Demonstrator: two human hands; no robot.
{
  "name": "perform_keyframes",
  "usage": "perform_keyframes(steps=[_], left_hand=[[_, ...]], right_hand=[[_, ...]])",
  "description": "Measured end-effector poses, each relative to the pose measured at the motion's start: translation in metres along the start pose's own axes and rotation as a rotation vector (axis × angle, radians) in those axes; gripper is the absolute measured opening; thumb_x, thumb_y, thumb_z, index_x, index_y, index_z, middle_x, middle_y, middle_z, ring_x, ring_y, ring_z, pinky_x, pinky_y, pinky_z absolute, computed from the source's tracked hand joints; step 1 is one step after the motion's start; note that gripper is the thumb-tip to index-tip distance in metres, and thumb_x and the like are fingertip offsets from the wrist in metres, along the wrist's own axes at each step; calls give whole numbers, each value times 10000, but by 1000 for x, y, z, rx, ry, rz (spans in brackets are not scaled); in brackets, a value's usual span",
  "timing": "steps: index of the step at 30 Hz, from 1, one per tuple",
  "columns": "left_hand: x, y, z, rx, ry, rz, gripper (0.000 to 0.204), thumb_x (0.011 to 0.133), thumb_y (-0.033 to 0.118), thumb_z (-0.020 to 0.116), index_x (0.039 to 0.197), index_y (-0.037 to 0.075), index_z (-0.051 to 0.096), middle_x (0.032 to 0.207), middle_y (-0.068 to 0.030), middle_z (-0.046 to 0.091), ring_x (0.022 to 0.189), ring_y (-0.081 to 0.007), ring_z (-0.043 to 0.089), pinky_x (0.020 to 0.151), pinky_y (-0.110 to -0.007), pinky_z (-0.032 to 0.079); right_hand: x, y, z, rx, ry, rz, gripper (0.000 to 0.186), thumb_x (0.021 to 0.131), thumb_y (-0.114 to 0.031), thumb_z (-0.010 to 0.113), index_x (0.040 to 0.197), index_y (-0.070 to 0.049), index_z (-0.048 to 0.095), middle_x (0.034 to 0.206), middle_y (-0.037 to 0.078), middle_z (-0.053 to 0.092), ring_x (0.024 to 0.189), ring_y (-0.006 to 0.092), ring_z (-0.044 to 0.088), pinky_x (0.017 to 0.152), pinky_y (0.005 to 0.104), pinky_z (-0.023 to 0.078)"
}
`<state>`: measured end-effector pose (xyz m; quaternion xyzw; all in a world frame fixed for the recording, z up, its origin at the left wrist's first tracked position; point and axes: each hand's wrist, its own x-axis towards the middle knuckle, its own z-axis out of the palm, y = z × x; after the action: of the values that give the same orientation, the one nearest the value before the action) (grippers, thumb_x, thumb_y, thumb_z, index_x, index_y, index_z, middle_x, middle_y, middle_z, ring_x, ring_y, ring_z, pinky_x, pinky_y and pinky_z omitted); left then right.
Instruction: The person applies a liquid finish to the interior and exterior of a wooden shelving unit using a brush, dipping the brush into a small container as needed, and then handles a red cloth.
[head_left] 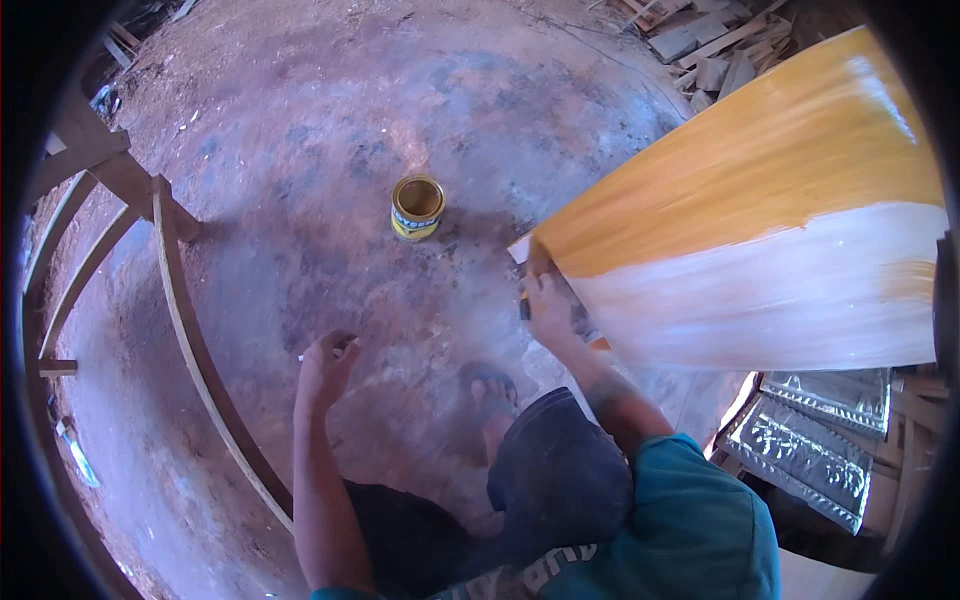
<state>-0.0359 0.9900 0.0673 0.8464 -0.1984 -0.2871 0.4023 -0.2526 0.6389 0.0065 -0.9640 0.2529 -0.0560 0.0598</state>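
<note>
My right hand (548,310) is at the near left end of a large board (720,230), closed on a dark-and-yellow handled tool (524,306), probably a brush; its head is hidden. The board's upper part is coated orange-yellow, its lower part is pale and streaky. My left hand (328,365) is in the lower middle, over the floor, its fingers curled round something small and pale that I cannot make out. An open yellow tin (418,208) stands on the floor ahead, between and beyond my hands.
A curved wooden frame (177,300) stands at the left on the stained concrete floor (300,160). Wood offcuts (720,60) are piled at the back right. Embossed silvery panels (800,460) lie on timber at the lower right. My sandaled foot (490,390) is below.
</note>
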Motion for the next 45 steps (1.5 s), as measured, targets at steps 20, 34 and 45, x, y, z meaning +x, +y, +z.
perform_keyframes(steps=[20,34,45], left_hand=[[-22,-15,-19,33,36,-53,377,901,306,647,1092,-16,692,963,-203,709,883,-320,683,790,-386,514],[-21,-7,-19,71,66,-73,354,904,294,638,1080,-8,699,946,-190,706,855,-309,678,779,-383,509],[-20,-16,-16,42,79,-26,332,906,266,643,1069,-19,696,946,-187,700,834,-279,665,765,-370,506]], right_hand=[[28,14,35,-99,101,-114,280,895,-163,616,1154,-106,527,1034,220,565,843,436,630,726,523,515],[57,8,63,-217,-181,-153,266,909,-177,550,1148,-60,536,944,222,620,805,398,668,686,503,547],[73,-23,62,-75,-312,-206,230,926,-181,460,935,-28,631,883,219,671,838,388,688,721,498,554]])
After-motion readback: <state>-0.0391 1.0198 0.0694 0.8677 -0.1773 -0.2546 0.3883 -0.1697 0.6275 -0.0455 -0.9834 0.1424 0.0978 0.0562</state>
